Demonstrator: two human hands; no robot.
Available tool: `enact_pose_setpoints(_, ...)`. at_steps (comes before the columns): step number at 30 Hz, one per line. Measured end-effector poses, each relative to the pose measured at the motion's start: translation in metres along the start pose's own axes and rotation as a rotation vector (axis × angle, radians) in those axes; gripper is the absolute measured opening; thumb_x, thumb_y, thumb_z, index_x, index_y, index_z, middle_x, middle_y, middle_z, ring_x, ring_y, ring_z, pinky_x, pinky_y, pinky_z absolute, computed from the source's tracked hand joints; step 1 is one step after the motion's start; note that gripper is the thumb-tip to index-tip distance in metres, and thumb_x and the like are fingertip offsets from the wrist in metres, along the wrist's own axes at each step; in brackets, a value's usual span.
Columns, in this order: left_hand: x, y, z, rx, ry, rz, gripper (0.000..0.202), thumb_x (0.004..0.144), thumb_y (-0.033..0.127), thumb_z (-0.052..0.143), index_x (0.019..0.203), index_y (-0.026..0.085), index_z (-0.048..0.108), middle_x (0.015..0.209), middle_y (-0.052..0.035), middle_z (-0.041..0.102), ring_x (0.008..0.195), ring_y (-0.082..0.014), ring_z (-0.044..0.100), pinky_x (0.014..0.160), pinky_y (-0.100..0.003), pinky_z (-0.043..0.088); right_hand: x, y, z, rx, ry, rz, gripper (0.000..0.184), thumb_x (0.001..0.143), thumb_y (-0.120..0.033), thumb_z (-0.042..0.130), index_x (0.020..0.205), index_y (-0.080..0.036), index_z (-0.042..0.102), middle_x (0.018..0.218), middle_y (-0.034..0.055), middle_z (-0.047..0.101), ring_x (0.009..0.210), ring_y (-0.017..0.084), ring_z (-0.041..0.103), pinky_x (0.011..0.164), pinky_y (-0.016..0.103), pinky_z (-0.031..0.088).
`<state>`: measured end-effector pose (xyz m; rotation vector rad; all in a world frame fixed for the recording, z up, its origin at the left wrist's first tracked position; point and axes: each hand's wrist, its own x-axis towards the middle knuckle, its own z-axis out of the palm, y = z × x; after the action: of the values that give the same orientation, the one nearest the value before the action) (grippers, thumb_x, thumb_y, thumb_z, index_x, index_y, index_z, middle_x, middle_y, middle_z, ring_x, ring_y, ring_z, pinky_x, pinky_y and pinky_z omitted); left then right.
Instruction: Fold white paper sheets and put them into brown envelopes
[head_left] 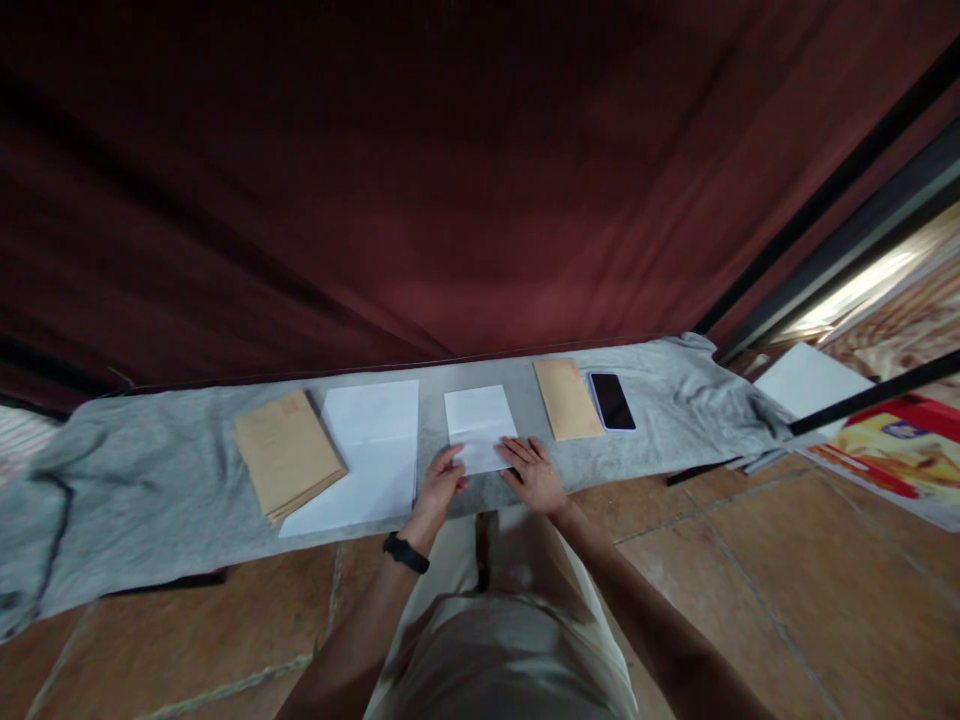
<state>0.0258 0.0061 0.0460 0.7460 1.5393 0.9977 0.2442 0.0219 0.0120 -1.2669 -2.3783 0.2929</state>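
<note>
A small white sheet of paper (480, 412) with a crosswise crease lies in front of me on the grey cloth. My left hand (441, 485) is at its lower left corner, fingers curled and closed about the paper's edge. On the lower right part of the same sheet rests my right hand (535, 476), open, its fingers spread flat. Just left, a larger stack of white paper (382, 450) is partly covered by a pile of brown envelopes (289, 450). To the right lies a single brown envelope (568, 400).
A phone (613, 402) with a dark screen lies right of the single envelope. Grey cloth (150, 500) covers the long narrow surface. Behind it hangs a dark red curtain (480, 200). A red printed box (900, 450) and a white panel (810, 385) are at the far right.
</note>
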Motion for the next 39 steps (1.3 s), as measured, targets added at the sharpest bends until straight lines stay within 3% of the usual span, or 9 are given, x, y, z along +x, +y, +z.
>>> enact_pose_setpoints(8,-0.007,-0.010,-0.033,-0.159,-0.115,-0.089,0.049,0.073,0.026,0.074,0.120,0.013,0.069,0.073,-0.0025,0.069,0.058,-0.0111,0.063,0.058,-0.023,0.049,-0.003,0.010,0.007,0.254,0.097,-0.001,0.026,0.099,-0.025,0.054,0.114,-0.028,0.076,0.125,0.0042,0.074,0.119,0.021,0.067,0.113,0.049,0.043)
enact_pose_setpoints(11,-0.014,-0.019,-0.043,0.069,-0.108,0.128,0.046,0.078,0.021,0.065,0.123,0.018,0.068,0.093,-0.0066,0.071,0.076,-0.0160,0.069,0.070,-0.030,0.057,-0.003,0.013,0.010,0.316,0.129,0.016,0.022,0.099,-0.030,0.057,0.108,-0.027,0.077,0.117,0.0048,0.076,0.112,0.022,0.070,0.111,0.048,0.045)
enact_pose_setpoints(15,-0.016,-0.027,-0.047,0.523,0.021,0.600,0.047,0.078,0.010,0.058,0.121,0.024,0.071,0.131,-0.0091,0.062,0.119,-0.0230,0.062,0.103,-0.041,0.053,0.001,0.017,0.010,0.375,0.138,0.011,0.019,0.098,-0.032,0.060,0.106,-0.027,0.078,0.112,0.0040,0.078,0.106,0.022,0.071,0.105,0.044,0.048)
enact_pose_setpoints(18,-0.007,-0.025,-0.043,0.670,0.022,0.767,0.029,0.084,0.014,0.060,0.107,0.024,0.074,0.133,-0.0080,0.064,0.128,-0.0252,0.057,0.111,-0.045,0.048,0.006,0.020,0.007,0.398,0.144,0.030,0.018,0.097,-0.034,0.062,0.103,-0.027,0.078,0.106,0.0038,0.079,0.100,0.021,0.072,0.097,0.040,0.051)
enact_pose_setpoints(21,0.006,-0.020,-0.039,0.686,-0.004,0.752,0.015,0.089,0.021,0.061,0.096,0.022,0.074,0.109,-0.0066,0.073,0.109,-0.0234,0.067,0.101,-0.042,0.054,0.010,0.020,0.004,0.419,0.142,0.051,0.018,0.097,-0.034,0.062,0.106,-0.026,0.077,0.103,0.0040,0.078,0.098,0.021,0.072,0.092,0.037,0.052)
enact_pose_setpoints(25,0.016,-0.016,-0.035,0.657,0.120,0.624,0.012,0.089,0.028,0.062,0.093,0.020,0.072,0.091,-0.0045,0.074,0.088,-0.0206,0.069,0.083,-0.034,0.056,0.015,0.018,0.002,0.364,0.120,0.118,0.021,0.099,-0.032,0.057,0.109,-0.024,0.074,0.105,0.0055,0.077,0.100,0.021,0.070,0.092,0.036,0.051)
enact_pose_setpoints(28,0.019,-0.013,-0.032,0.633,0.160,0.550,0.016,0.091,0.034,0.061,0.086,0.020,0.068,0.080,-0.0015,0.070,0.077,-0.0178,0.066,0.072,-0.028,0.052,0.020,0.016,0.004,0.251,0.124,0.222,0.023,0.100,-0.033,0.055,0.095,-0.020,0.073,0.096,0.0069,0.075,0.096,0.022,0.069,0.089,0.034,0.050)
enact_pose_setpoints(32,0.022,-0.009,-0.027,0.661,0.205,0.531,0.020,0.092,0.035,0.057,0.081,0.020,0.063,0.077,-0.0004,0.067,0.074,-0.0157,0.062,0.069,-0.026,0.047,0.029,0.013,0.005,0.159,0.092,0.298,0.031,0.101,-0.035,0.052,0.079,-0.020,0.068,0.083,0.0052,0.072,0.085,0.020,0.068,0.080,0.028,0.048)
enact_pose_setpoints(39,0.033,0.004,-0.018,0.761,0.252,0.473,0.019,0.095,0.031,0.053,0.083,0.021,0.063,0.078,-0.0001,0.068,0.074,-0.0147,0.061,0.069,-0.024,0.042,0.047,0.004,0.002,-0.010,-0.012,0.436,0.032,0.104,-0.036,0.045,0.092,-0.020,0.071,0.090,0.0051,0.076,0.087,0.018,0.069,0.080,0.026,0.045)
